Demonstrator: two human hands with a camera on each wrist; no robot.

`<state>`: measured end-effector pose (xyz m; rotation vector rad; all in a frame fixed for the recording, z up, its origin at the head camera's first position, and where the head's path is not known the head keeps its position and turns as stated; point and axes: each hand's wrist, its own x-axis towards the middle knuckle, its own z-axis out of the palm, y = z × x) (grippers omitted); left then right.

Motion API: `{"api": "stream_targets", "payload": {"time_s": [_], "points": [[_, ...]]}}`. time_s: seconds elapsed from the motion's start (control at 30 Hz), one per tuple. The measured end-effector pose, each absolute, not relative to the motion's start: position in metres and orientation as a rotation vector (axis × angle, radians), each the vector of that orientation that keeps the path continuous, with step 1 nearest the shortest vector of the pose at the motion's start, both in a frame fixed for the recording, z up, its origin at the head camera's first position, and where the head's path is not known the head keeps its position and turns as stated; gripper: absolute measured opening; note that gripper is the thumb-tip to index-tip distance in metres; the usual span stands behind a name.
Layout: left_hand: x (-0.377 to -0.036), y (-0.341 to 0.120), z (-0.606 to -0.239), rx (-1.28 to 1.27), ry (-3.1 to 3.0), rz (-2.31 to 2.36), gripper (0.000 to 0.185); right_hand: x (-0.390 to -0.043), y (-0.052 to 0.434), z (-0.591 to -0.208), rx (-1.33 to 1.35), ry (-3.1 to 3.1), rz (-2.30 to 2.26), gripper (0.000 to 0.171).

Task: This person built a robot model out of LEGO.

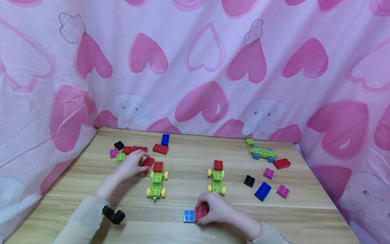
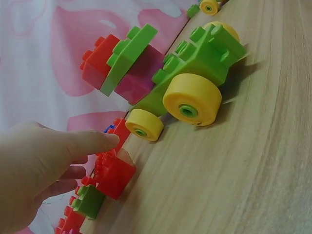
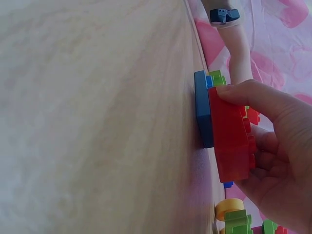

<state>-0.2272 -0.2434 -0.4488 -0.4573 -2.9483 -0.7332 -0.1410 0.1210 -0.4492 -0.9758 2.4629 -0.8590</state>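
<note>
My left hand (image 1: 137, 162) reaches across the table (image 1: 189, 234), its outstretched fingers (image 2: 92, 142) touching a red brick (image 1: 148, 162) (image 2: 116, 176) beside a green car with yellow wheels (image 1: 156, 183) (image 2: 195, 83). I see no curl round that brick. Near the front edge my right hand (image 1: 207, 209) grips another red brick (image 1: 200, 213) (image 3: 230, 141), held against a blue brick (image 1: 189, 216) (image 3: 202, 114) lying on the table. A second green car with yellow wheels (image 1: 217, 179) stands just behind the right hand.
Loose red, black, pink, green and blue bricks (image 1: 134, 149) lie behind the left hand. At the right are a green car with blue wheels (image 1: 262, 153) and several scattered bricks (image 1: 262, 190). A pink heart-print cloth (image 1: 195, 67) encloses the table.
</note>
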Motion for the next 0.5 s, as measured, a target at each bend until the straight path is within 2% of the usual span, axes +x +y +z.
{"api": "stream_targets", "payload": {"time_s": [0.5], "points": [[-0.2262, -0.2425, -0.4525, -0.466, -2.955, -0.744, 0.043, -0.1415, 0.1212, -0.4502, -0.998, 2.469, -0.866, 0.029]]}}
